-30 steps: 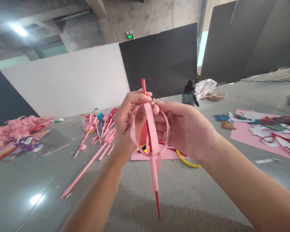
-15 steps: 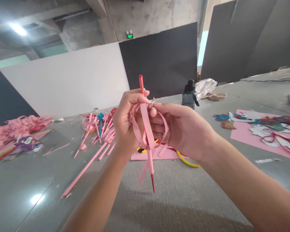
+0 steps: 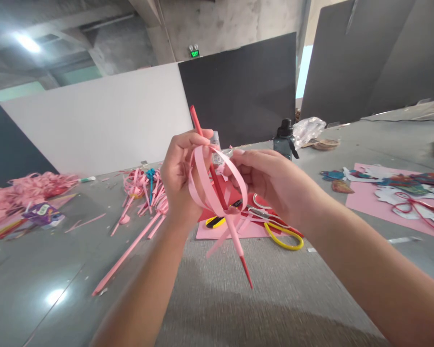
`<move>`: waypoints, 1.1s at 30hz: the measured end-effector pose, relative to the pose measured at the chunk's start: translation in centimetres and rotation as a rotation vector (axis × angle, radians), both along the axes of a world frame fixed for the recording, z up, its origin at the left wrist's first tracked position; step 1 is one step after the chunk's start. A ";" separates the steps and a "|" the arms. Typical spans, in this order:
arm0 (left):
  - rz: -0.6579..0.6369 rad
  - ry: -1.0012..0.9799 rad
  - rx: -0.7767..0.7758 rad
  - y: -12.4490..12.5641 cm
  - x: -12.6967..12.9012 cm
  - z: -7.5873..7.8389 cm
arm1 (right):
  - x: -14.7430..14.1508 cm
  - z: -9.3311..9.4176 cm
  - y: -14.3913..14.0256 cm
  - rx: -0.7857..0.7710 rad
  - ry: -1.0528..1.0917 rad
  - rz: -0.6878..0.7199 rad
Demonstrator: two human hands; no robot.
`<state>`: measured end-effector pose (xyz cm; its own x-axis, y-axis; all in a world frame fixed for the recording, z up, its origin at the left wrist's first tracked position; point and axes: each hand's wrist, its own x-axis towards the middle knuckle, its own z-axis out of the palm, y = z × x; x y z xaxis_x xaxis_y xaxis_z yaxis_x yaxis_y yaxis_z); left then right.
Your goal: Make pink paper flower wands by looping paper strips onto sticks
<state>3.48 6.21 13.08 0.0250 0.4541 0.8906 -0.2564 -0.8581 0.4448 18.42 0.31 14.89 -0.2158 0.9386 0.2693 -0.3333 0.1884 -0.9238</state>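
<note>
While raised, left hand (image 3: 181, 178) grips red stick (image 3: 217, 185) | right hand (image 3: 271, 185) apparently pinches pink strip (image 3: 235, 171)

1. The scene is evenly and brightly lit, and a ceiling lamp (image 3: 28, 43) at the upper left is blown out to white.
2. Its glare is mirrored as a pale patch (image 3: 54, 297) on the glossy grey floor (image 3: 282, 308).
3. A soft shadow is cast on the floor beneath the forearms.
4. Straight wall panels are bent by wide-angle distortion toward the edges.
5. Slight motion blur is seen on the left hand (image 3: 179, 180) and the pink paper strips (image 3: 208, 185).
</note>
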 end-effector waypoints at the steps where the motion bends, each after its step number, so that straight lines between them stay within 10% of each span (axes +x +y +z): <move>1: 0.007 -0.001 -0.013 0.1 -0.2 0.1 | 0.2 0.1 0.1 0.025 -0.034 -0.026; 9: -0.028 -0.100 -0.122 1.1 -1.3 0.5 | 1.3 -0.7 1.4 0.158 -0.448 -0.088; 23: -0.173 -0.020 -0.343 3.5 -3.4 0.9 | -0.3 -2.3 1.5 0.047 -0.467 0.533; 33: -0.197 0.073 -0.364 3.5 -3.4 0.6 | 0.3 -1.1 0.0 0.256 -0.804 0.093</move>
